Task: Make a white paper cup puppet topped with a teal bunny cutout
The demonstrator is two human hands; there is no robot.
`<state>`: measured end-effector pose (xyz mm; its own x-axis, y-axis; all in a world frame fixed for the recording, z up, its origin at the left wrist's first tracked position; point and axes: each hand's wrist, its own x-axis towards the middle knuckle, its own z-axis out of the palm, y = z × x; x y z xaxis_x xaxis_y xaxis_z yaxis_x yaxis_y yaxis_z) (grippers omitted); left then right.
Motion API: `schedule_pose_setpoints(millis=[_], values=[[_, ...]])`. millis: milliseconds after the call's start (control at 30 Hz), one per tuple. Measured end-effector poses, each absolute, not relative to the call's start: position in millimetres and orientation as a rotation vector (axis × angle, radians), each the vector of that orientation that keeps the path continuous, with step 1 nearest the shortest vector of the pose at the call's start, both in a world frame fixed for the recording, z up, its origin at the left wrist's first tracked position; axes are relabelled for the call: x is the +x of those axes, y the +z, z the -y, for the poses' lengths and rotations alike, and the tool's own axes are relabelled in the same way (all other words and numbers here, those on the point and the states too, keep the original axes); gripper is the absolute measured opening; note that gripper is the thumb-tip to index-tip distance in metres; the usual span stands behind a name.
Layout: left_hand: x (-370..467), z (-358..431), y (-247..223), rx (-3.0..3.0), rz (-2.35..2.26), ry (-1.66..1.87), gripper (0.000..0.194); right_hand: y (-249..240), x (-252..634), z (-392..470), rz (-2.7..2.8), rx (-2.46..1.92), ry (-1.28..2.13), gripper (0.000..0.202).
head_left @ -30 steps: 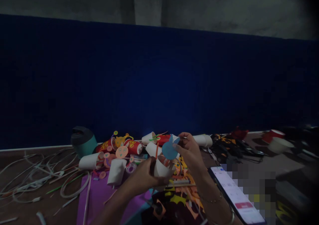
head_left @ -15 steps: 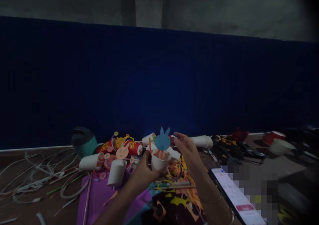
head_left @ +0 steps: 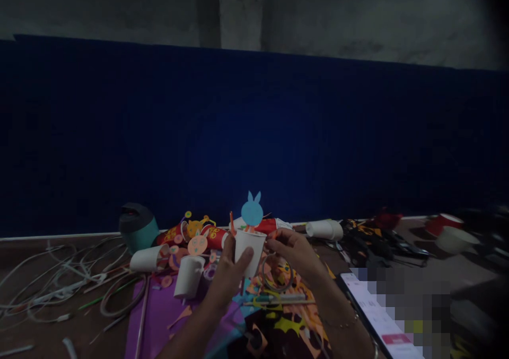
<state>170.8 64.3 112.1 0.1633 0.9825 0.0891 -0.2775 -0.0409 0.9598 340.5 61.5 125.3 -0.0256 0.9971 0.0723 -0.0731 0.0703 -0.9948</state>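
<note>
My left hand [head_left: 228, 282] is wrapped round a white paper cup [head_left: 250, 247], its thumb across the front. A blue paper rabbit head [head_left: 252, 213] with two ears stands above the cup's rim on orange strips. An orange strip [head_left: 231, 224] sticks up at the cup's left side. At the right of the rim, my right hand [head_left: 296, 250] is closed, fingertips pinched at what looks like another orange strip [head_left: 273, 235]. Below them, a roll of tape [head_left: 277, 287] lies among orange paper scraps.
Decorated cups lie at the left, beside an upturned white cup [head_left: 189, 277] on purple paper [head_left: 153, 316]. Further left are a teal container [head_left: 139, 229] and tangled white cables [head_left: 51, 290]. A phone [head_left: 369, 311] lies at right. A blue panel [head_left: 254, 125] stands behind.
The cup has turned more upright and shifted slightly left, with the rabbit head rising above it. My right hand has gone from spread fingers to a pinch at the rim's right side.
</note>
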Motion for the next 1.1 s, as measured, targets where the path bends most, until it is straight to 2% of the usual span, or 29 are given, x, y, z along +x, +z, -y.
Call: schedule_pose_setpoints(millis=[167, 467, 567, 667, 933, 1100], values=[[172, -60, 117, 1.027, -0.763, 1.203, 0.059, 129, 339, -59, 1.242, -1.13, 1.237, 0.029], [172, -55, 125, 1.096, -0.728, 1.222, 0.053, 139, 333, -57, 1.172, -1.009, 1.143, 0.031], [172, -55, 124, 1.182, -0.68, 1.133, 0.059, 142, 332, -57, 1.155, -0.944, 1.155, 0.039], [174, -55, 122, 1.277, -0.684, 1.074, 0.064, 141, 333, -56, 1.166, -1.038, 1.175, 0.036], [185, -49, 112, 1.394, -0.75, 1.209, 0.068, 137, 326, -54, 1.202, -1.306, 0.785, 0.024], [185, -50, 111, 1.298, -0.733, 1.202, 0.069, 139, 330, -56, 1.231, -1.178, 1.005, 0.028]])
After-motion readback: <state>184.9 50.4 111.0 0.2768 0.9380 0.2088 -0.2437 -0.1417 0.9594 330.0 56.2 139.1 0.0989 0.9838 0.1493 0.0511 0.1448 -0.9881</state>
